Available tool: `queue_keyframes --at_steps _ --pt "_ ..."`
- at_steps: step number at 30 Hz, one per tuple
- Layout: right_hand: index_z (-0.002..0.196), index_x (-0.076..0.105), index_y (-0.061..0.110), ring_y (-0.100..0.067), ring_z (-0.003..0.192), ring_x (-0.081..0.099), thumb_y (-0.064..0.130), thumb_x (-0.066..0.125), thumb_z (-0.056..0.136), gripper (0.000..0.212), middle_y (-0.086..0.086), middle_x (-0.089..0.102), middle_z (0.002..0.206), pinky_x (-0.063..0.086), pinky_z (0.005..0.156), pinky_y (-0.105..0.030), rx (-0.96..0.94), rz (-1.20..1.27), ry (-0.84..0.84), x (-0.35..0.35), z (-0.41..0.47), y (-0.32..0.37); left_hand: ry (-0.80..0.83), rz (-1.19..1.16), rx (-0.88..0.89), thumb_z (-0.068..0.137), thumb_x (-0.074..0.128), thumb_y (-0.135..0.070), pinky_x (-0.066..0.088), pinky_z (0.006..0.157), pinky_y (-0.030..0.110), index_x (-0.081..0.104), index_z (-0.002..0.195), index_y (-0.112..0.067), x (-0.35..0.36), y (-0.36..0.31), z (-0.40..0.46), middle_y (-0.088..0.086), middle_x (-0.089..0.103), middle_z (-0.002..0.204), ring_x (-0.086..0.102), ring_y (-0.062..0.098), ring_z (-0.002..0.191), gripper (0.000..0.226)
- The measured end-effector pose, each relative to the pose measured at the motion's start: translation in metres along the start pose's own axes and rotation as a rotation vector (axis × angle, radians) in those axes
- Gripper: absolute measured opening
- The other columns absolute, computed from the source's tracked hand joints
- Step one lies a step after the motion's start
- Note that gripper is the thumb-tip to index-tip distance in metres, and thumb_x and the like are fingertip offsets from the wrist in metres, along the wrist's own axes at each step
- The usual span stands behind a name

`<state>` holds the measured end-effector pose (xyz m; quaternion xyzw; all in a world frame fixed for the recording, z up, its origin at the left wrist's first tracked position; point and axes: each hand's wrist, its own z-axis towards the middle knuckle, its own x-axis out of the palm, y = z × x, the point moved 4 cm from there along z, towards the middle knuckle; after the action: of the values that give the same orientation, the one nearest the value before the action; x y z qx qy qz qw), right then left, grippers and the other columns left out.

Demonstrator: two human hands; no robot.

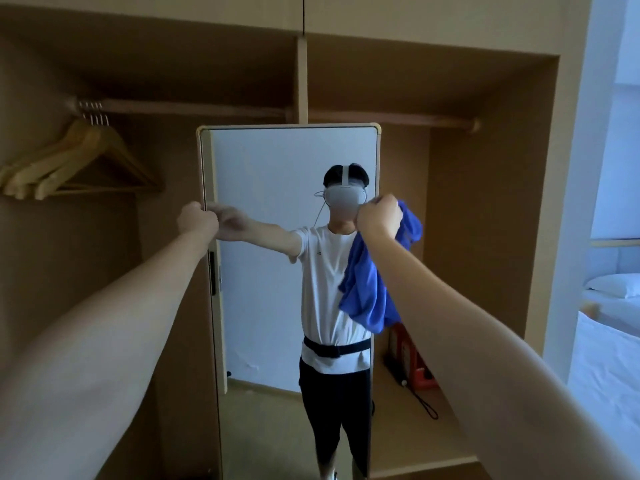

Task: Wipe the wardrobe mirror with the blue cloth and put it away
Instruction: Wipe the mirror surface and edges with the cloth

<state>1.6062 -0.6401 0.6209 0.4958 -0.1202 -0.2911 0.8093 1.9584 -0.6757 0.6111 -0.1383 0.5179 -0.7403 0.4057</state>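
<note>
The mirror point(277, 237) is gripped at its left edge by the left hand point(197, 221), and the cloth point(374, 271) (bunched, hanging at the glass's right edge) is clenched in the right hand point(379, 216), so streaks could be left by wadded folds.

Left hand point(197, 221) grips mirror point(277, 161) edge; right hand point(379, 216) holds cloth point(367, 289) (blue).

Operator, reflected in the mirror point(277, 258): grey headset point(343, 198) with white top strap, white short-sleeved T-shirt, black waist belt, black shorts. Forearms bare.
</note>
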Motion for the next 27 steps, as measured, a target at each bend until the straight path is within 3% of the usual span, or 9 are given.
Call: queue_keyframes --at_steps 3,7,11,15,17,19,21,24,27 --pt "0.117 0.054 0.0 -0.031 0.096 0.06 0.005 0.043 0.093 0.027 -0.015 0.061 0.111 0.043 0.071 -0.034 -0.073 -0.005 -0.019 -0.001 0.015 0.015 0.009 -0.021 0.028 0.095 0.041 -0.005 0.044 0.104 0.045 0.058 0.129 -0.006 -0.003 0.002 0.002 0.019 0.055 0.134 0.051 0.038 0.124 0.038" --pt "0.129 0.049 0.003 -0.032 0.103 0.057 0.007 0.035 0.098 0.034 -0.018 0.057 0.122 0.046 0.081 -0.038 -0.024 -0.036 0.028 0.015 -0.002 -0.034 0.009 -0.207 -0.02 0.095 0.04 -0.015 0.05 0.097 0.047 0.067 0.113 -0.008 -0.016 0.007 0.003 0.016 0.064 0.119 0.059 0.038 0.114 0.033" --pt "0.124 0.051 0.002 -0.022 0.091 0.051 0.002 0.037 0.095 0.032 -0.012 0.056 0.112 0.043 0.074 -0.033 0.052 -0.024 0.117 0.014 -0.001 -0.048 0.039 -0.464 -0.047 0.093 0.043 -0.014 0.05 0.075 0.034 0.055 0.075 -0.015 -0.021 0.003 -0.002 0.003 0.056 0.077 0.058 0.024 0.085 0.022" --pt "0.12 0.052 0.002 -0.022 0.089 0.051 0.002 0.038 0.097 0.027 -0.007 0.052 0.1 0.042 0.074 -0.031 0.009 0.026 0.068 0.008 0.015 -0.01 0.003 -0.668 0.018 0.105 0.026 -0.009 0.048 0.059 0.017 0.056 0.097 -0.007 -0.014 -0.013 -0.026 0.002 0.056 0.077 0.058 0.013 0.07 0.03" --pt "0.117 0.052 0.002 -0.023 0.089 0.052 0.003 0.039 0.096 0.025 -0.009 0.056 0.102 0.042 0.073 -0.03 -0.052 0.049 0.044 0.004 0.03 0.012 0.001 -0.666 0.011 0.108 0.027 -0.025 0.049 0.08 0.023 0.056 0.115 -0.001 -0.01 -0.012 -0.02 0.002 0.062 0.089 0.06 0.014 0.089 0.038" --pt "0.113 0.052 0.002 -0.023 0.086 0.052 0.002 0.039 0.094 0.023 -0.01 0.055 0.098 0.041 0.069 -0.03 -0.092 0.057 0.042 0.002 0.042 0.022 0.052 -0.523 -0.079 0.104 0.033 -0.042 0.042 0.101 0.034 0.056 0.125 -0.009 -0.009 -0.002 -0.007 0.004 0.06 0.11 0.053 0.019 0.107 0.045" --pt "0.12 0.052 0.002 -0.022 0.082 0.052 0.002 0.037 0.094 0.029 -0.008 0.054 0.095 0.042 0.064 -0.03 -0.108 0.06 0.027 0.004 0.043 0.019 0.054 -0.465 -0.084 0.102 0.033 -0.049 0.042 0.102 0.038 0.058 0.124 -0.012 -0.01 0.001 -0.004 0.004 0.059 0.111 0.054 0.022 0.109 0.05" --pt "0.136 0.046 0.008 -0.022 0.087 0.056 0.007 0.036 0.099 0.038 -0.008 0.056 0.106 0.05 0.076 -0.037 -0.089 0.053 0.012 0.014 0.035 -0.003 -0.003 -0.419 0.006 0.102 0.03 -0.051 0.044 0.095 0.036 0.059 0.119 -0.012 -0.008 0.001 -0.002 0.003 0.059 0.103 0.057 0.023 0.103 0.05" --pt "0.134 0.046 0.006 -0.021 0.086 0.054 0.008 0.035 0.099 0.036 -0.011 0.058 0.115 0.05 0.079 -0.037 -0.024 0.045 0.027 0.02 0.03 -0.018 -0.051 -0.395 0.028 0.102 0.031 -0.049 0.045 0.093 0.035 0.06 0.1 -0.013 -0.01 0.0 -0.007 0.005 0.061 0.098 0.058 0.023 0.096 0.046"
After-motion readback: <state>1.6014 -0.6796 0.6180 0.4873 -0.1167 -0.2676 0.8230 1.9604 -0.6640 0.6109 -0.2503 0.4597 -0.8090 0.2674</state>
